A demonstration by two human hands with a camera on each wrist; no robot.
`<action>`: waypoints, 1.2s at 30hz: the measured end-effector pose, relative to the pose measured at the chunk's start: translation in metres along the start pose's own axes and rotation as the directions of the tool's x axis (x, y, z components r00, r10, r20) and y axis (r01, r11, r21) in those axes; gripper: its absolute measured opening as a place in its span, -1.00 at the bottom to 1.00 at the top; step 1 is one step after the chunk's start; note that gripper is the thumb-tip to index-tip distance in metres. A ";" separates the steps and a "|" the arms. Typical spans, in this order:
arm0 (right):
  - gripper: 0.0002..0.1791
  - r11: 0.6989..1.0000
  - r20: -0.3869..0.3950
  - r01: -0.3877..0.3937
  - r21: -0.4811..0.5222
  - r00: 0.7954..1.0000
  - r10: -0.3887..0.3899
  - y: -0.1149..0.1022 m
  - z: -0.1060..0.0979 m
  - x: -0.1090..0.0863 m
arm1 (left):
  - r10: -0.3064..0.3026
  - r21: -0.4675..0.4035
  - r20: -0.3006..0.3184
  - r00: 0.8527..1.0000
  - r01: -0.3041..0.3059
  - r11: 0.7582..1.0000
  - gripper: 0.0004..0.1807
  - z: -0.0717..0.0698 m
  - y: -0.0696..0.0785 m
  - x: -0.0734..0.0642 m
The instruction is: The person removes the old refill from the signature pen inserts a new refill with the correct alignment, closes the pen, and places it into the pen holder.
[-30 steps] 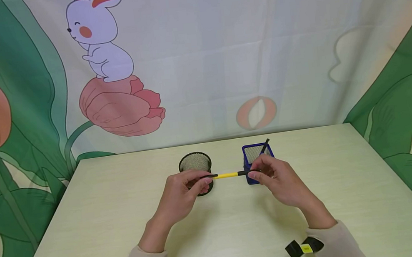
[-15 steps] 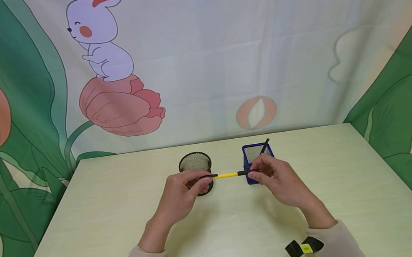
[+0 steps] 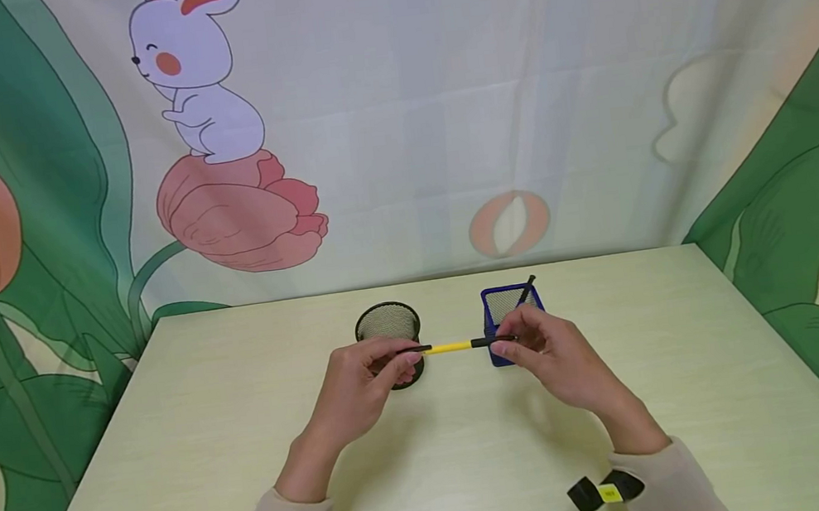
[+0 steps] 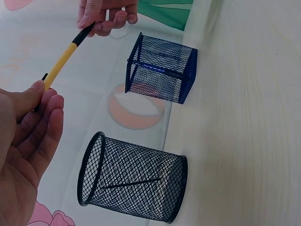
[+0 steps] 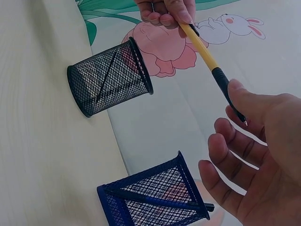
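A yellow ballpoint pen with black ends is held level above the table between both hands. My left hand pinches its clip end between thumb and fingers. At the other end, my right hand pinches the black grip close to the metal tip, its other fingers loosely curled in the right wrist view. Behind the left hand stands a round black mesh pen holder. A square blue mesh pen holder stands behind the right hand, with a dark pen leaning inside it.
Both holders stand toward the far part of the pale wooden table, a gap between them. A printed curtain hangs behind the table's back edge. Each wrist wears a small black camera, such as the right wrist camera.
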State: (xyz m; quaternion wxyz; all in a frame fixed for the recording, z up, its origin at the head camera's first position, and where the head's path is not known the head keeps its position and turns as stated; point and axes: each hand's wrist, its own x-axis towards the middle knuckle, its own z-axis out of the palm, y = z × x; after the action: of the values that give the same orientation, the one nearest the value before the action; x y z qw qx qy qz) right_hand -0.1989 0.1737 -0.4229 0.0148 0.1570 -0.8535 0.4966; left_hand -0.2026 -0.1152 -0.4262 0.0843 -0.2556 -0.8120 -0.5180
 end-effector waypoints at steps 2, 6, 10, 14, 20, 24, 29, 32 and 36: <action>-0.82 1.000 -0.003 -0.002 -0.001 1.000 0.002 0.000 0.000 0.000 | 0.001 0.000 -0.001 1.000 -0.001 1.000 -0.86 0.000 0.000 0.000; -0.82 1.000 -0.003 -0.012 0.002 1.000 0.012 0.000 -0.001 0.000 | 0.007 0.010 -0.005 1.000 -0.007 1.000 -0.85 0.000 0.000 0.000; -0.82 1.000 0.001 -0.020 0.002 1.000 0.020 -0.001 -0.002 0.000 | 0.000 0.010 -0.003 1.000 0.000 1.000 -0.85 0.000 -0.001 0.000; -0.80 1.000 0.005 -0.023 0.000 1.000 0.023 -0.001 -0.002 -0.001 | -0.003 0.022 0.004 1.000 0.003 1.000 -0.85 0.000 -0.001 -0.001; -0.78 1.000 0.009 -0.027 0.004 1.000 0.027 0.002 -0.001 -0.001 | 0.002 0.030 0.008 1.000 -0.002 1.000 -0.85 0.000 -0.001 -0.001; -0.75 1.000 0.008 -0.024 -0.002 1.000 0.024 0.004 -0.001 -0.001 | -0.002 0.029 0.008 1.000 0.002 1.000 -0.85 0.000 -0.001 -0.001; -0.71 1.000 0.009 -0.025 -0.014 1.000 0.025 0.005 0.000 -0.002 | -0.003 0.023 0.011 1.000 0.003 1.000 -0.85 -0.001 -0.001 -0.002; -0.70 1.000 0.010 -0.028 -0.008 1.000 0.028 0.004 0.001 -0.002 | -0.001 0.026 0.012 1.000 0.001 1.000 -0.85 -0.001 -0.001 -0.003; -0.69 1.000 0.009 -0.030 -0.002 1.000 0.030 0.004 0.002 -0.003 | -0.004 0.034 0.013 1.000 0.004 0.999 -0.86 -0.001 0.000 -0.003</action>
State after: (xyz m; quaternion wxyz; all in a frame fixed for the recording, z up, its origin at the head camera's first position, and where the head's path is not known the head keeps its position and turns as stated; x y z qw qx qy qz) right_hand -0.1968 0.1747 -0.4275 0.0037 0.1465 -0.8563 0.4953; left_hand -0.1999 -0.1173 -0.4271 0.0823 -0.2559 -0.8216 -0.5027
